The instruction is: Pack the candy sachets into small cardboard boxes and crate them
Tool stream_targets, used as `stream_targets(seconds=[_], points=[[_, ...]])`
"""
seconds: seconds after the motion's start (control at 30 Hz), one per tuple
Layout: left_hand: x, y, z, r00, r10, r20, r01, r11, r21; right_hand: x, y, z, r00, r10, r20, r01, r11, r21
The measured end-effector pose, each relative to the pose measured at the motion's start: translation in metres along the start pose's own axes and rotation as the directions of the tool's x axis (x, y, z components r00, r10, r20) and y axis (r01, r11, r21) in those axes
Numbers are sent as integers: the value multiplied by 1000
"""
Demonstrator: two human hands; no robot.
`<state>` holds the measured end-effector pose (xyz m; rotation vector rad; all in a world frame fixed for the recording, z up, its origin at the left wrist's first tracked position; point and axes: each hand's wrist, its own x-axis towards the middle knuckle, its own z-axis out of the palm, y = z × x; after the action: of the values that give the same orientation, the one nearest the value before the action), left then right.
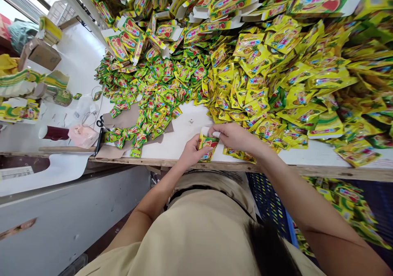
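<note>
Close to the table's front edge, my left hand (193, 151) grips a small yellow and green printed carton (207, 147) with a red fruit picture. White flaps stand up at its top end. My right hand (229, 136) is closed at those flaps, its fingertips pinching the carton's upper edge; whether they also hold something inside is hidden. A pile of small green wrapped packets (162, 88) lies beyond my left hand. Yellow sachets (264, 84) are heaped beyond and to the right of my right hand.
Many similar cartons (190, 6) are piled along the back. Black scissors (101, 122), a pink plastic bag (82, 136) and a brown cardboard box (44, 54) are on the left. Below the table at right, a blue crate (267, 194) stands near more printed packs (350, 202).
</note>
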<state>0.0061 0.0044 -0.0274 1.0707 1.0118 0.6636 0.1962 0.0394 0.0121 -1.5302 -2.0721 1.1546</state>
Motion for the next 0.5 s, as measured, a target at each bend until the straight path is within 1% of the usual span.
stream_targets(seconds=[0.07, 0.13, 0.17, 0.27, 0.4, 0.5], points=[[0, 0, 0, 1000, -6, -4, 6, 999, -40, -4, -2, -2, 993, 38, -111, -40, 999, -15], [-1, 1, 0, 1000, -10, -7, 10, 997, -72, -10, -7, -6, 984, 13, -175, -17, 1000, -24], [-2, 2, 0, 1000, -15, -3, 14, 997, -82, -13, -10, -7, 984, -22, -176, 17, 999, -34], [-3, 3, 0, 1000, -19, 2, 19, 997, -81, -22, -16, -10, 987, -124, -99, 116, 990, -85], [-1, 1, 0, 1000, 5, -13, -6, 999, -48, -22, -18, -8, 991, -124, -49, 113, 976, -187], [-5, 3, 3, 999, 16, -38, -16, 1000, 5, -22, -14, -5, 985, -174, -23, 168, 972, -162]])
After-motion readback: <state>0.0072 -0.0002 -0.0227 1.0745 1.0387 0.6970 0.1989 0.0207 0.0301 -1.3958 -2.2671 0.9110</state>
